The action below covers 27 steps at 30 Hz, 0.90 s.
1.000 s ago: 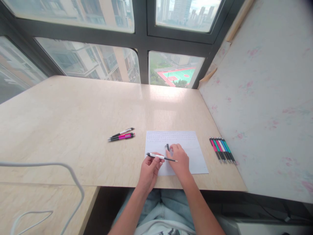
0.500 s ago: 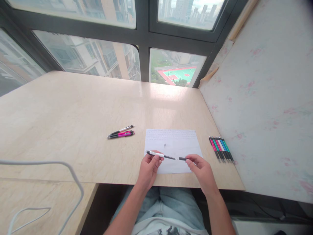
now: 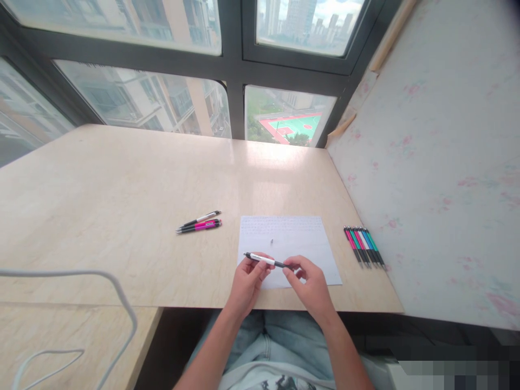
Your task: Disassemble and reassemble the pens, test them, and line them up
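My left hand (image 3: 248,281) is closed around the white barrel of a pen (image 3: 264,260), whose black clip end points to the left. My right hand (image 3: 311,284) pinches the black grip sleeve (image 3: 279,264) at the pen's front end. The sleeve now meets the barrel, or nearly so; the fingers partly cover it, and the tip is hidden. Both hands are above a sheet of paper (image 3: 284,230) with lines of handwriting along its top. A tiny metallic piece (image 3: 272,241), perhaps a pen tip, lies on the paper.
Left of the paper lie a white pen (image 3: 201,218) and pink pens (image 3: 199,226). A row of several coloured pens (image 3: 363,246) lies at the right near the wall (image 3: 439,216). A grey cable (image 3: 101,275) loops over the left side of the table (image 3: 122,216).
My right hand has moved left, bringing the black grip sleeve over the exposed refill to the barrel. The gap between the two parts has closed. The view has shifted slightly.
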Motion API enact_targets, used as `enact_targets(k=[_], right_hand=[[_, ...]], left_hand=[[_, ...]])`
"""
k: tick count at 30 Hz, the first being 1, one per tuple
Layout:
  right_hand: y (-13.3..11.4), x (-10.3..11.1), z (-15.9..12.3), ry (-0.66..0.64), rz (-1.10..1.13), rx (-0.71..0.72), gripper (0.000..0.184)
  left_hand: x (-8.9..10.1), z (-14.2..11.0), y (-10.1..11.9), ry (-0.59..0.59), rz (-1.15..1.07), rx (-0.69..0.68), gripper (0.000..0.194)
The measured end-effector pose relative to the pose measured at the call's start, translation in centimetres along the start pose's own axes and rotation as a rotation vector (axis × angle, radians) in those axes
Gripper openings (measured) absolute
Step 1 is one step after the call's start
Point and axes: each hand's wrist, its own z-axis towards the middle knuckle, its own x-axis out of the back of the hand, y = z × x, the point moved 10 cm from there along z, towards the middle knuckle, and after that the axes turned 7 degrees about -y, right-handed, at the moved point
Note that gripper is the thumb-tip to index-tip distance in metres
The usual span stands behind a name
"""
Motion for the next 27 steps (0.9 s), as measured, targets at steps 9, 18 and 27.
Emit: enact_targets(k=[9,18,27], right_hand=[[1.8,-1.1,4.5,-0.021,-0.248,0.015,0.027],[1.6,-3.6,7.2,-0.059,-0.488,0.051,0.019],[4.7,2.1,-0.1,0.138,0.171,-0.161,0.026]], left_hand=[[0.5,0.2,-0.2,0.025,-0.08,0.006,0.021],[0.6,0.1,-0.2,0.04,-0.074,0.016,0.021],[0.5,0.2,0.0,0.06,-0.064,0.01,0.022]])
